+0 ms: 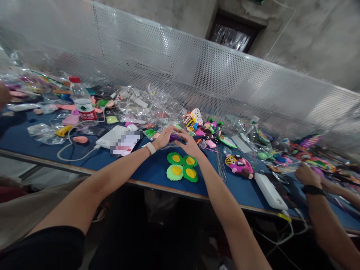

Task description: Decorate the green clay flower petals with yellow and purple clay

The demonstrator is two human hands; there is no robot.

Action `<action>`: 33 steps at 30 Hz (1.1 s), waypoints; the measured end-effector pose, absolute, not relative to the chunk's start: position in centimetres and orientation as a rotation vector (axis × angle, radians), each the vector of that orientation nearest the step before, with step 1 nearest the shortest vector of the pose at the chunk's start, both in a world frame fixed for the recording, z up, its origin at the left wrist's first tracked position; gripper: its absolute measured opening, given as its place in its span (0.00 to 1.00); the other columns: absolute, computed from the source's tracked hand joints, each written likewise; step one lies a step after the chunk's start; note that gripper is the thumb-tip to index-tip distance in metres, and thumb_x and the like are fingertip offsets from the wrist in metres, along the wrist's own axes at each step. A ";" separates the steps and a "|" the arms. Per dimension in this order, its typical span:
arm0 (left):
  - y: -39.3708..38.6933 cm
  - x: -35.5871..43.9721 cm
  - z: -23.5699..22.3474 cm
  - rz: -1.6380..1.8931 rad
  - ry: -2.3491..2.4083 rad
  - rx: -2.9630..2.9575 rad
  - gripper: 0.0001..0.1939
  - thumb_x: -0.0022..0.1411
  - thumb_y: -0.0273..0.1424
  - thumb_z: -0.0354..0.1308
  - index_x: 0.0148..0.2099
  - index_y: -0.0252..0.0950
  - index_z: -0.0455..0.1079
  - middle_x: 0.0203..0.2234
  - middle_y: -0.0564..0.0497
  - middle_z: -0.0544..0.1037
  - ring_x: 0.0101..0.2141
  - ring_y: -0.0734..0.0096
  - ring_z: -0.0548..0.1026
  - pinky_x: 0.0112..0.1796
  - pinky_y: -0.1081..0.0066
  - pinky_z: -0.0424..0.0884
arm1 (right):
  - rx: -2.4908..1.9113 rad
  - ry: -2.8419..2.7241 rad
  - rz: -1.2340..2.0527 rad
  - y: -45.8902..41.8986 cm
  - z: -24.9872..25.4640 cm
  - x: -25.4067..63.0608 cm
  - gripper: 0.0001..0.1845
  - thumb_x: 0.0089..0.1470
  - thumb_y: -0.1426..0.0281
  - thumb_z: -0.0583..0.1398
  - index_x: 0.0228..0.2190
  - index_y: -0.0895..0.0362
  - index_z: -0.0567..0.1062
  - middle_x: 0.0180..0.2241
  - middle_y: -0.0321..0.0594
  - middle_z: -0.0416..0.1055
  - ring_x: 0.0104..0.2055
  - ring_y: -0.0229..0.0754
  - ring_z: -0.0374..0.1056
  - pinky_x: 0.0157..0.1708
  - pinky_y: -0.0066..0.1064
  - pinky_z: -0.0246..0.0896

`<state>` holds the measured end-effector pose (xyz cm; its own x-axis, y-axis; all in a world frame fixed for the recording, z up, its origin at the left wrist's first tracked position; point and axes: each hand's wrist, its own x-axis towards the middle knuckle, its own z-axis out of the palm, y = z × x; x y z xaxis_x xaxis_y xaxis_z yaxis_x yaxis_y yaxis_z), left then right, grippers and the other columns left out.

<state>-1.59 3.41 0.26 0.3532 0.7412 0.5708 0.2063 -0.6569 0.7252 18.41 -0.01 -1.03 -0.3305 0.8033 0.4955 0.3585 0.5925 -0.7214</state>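
At the back of the blue table, my left hand (163, 138) and my right hand (189, 143) meet at the fingertips around a small purple piece (173, 137) that looks like modelling clay. The fingers of both hands are closed about it and partly hide it. Just in front of them lies a green four-lobed clay shape (182, 167) with a yellow patch on each lobe; one lobe is paler green. Neither hand touches that shape.
Left are a water bottle (84, 105), a white power bank (112, 135) with a cable, and a yellow clay piece (63, 131). Plastic bags (152, 103) line the back. Right are a pink clay figure (243, 166), another power bank (270, 192) and a co-worker's hand (308, 175).
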 end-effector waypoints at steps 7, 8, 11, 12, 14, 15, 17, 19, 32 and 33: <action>3.4 -1.0 -0.5 1.140 0.716 1.934 0.43 0.75 0.68 0.38 0.48 0.36 0.78 0.29 0.47 0.78 0.28 0.66 0.71 0.30 0.66 0.71 | -0.927 -1.980 0.583 0.2 -1.3 18.4 0.23 0.65 0.48 0.67 0.47 0.52 0.84 0.67 0.53 0.72 0.71 0.57 0.68 0.73 0.52 0.60; 3.6 -1.0 -0.5 1.124 0.725 1.950 0.42 0.76 0.67 0.38 0.47 0.36 0.78 0.28 0.47 0.77 0.27 0.66 0.71 0.29 0.66 0.70 | -0.930 -1.986 0.578 0.3 -1.2 18.4 0.22 0.66 0.48 0.67 0.46 0.52 0.84 0.66 0.52 0.72 0.70 0.57 0.68 0.73 0.51 0.59; 4.3 -1.5 0.3 1.119 0.769 2.107 0.38 0.77 0.63 0.39 0.42 0.37 0.76 0.33 0.45 0.80 0.33 0.62 0.75 0.37 0.64 0.74 | -0.948 -1.965 0.559 0.5 -0.8 18.2 0.21 0.65 0.48 0.67 0.44 0.52 0.83 0.62 0.50 0.74 0.67 0.56 0.70 0.73 0.51 0.59; 4.6 -1.7 0.7 1.127 0.777 2.173 0.36 0.78 0.61 0.40 0.42 0.37 0.75 0.36 0.45 0.81 0.37 0.61 0.77 0.41 0.63 0.75 | -0.952 -1.956 0.555 0.5 -0.6 18.2 0.21 0.64 0.48 0.67 0.42 0.52 0.83 0.61 0.50 0.75 0.66 0.56 0.70 0.72 0.50 0.59; 4.9 -2.2 1.4 1.141 0.783 2.270 0.31 0.80 0.55 0.41 0.42 0.38 0.74 0.39 0.44 0.82 0.41 0.59 0.78 0.47 0.61 0.74 | -0.943 -1.952 0.553 0.4 -0.2 18.1 0.21 0.63 0.47 0.67 0.39 0.53 0.81 0.60 0.50 0.75 0.65 0.57 0.71 0.71 0.50 0.60; 5.0 -2.4 1.7 1.152 0.789 2.299 0.29 0.81 0.53 0.42 0.42 0.38 0.74 0.39 0.44 0.82 0.41 0.59 0.78 0.47 0.62 0.74 | -0.934 -1.960 0.553 0.4 0.0 18.2 0.21 0.64 0.47 0.67 0.39 0.53 0.80 0.59 0.50 0.76 0.64 0.56 0.71 0.70 0.49 0.61; 5.1 -2.7 2.2 1.183 0.807 2.329 0.24 0.81 0.48 0.44 0.44 0.38 0.72 0.38 0.45 0.81 0.39 0.60 0.78 0.45 0.63 0.73 | -0.929 -1.988 0.564 0.1 0.6 18.5 0.22 0.65 0.46 0.65 0.40 0.53 0.80 0.54 0.48 0.77 0.60 0.54 0.73 0.67 0.47 0.64; 5.2 -3.0 2.3 1.197 0.829 2.350 0.20 0.81 0.45 0.45 0.44 0.38 0.72 0.35 0.47 0.79 0.35 0.62 0.76 0.42 0.65 0.71 | -0.958 -2.011 0.587 -0.2 1.2 19.0 0.26 0.67 0.43 0.62 0.41 0.53 0.80 0.46 0.45 0.78 0.51 0.51 0.74 0.59 0.44 0.68; 5.4 -3.3 1.3 1.143 0.892 2.460 0.20 0.81 0.44 0.47 0.43 0.38 0.73 0.32 0.48 0.78 0.33 0.62 0.75 0.39 0.66 0.66 | -1.087 -1.609 0.529 -0.5 2.0 21.1 0.29 0.58 0.39 0.68 0.36 0.52 0.77 0.30 0.39 0.77 0.34 0.47 0.75 0.38 0.39 0.72; 5.3 -3.3 1.2 1.133 0.865 2.467 0.20 0.80 0.47 0.50 0.46 0.38 0.74 0.34 0.47 0.80 0.34 0.61 0.77 0.40 0.66 0.68 | -1.055 -1.580 0.548 -0.4 1.9 21.0 0.29 0.57 0.40 0.70 0.41 0.52 0.78 0.32 0.39 0.78 0.35 0.47 0.76 0.40 0.39 0.74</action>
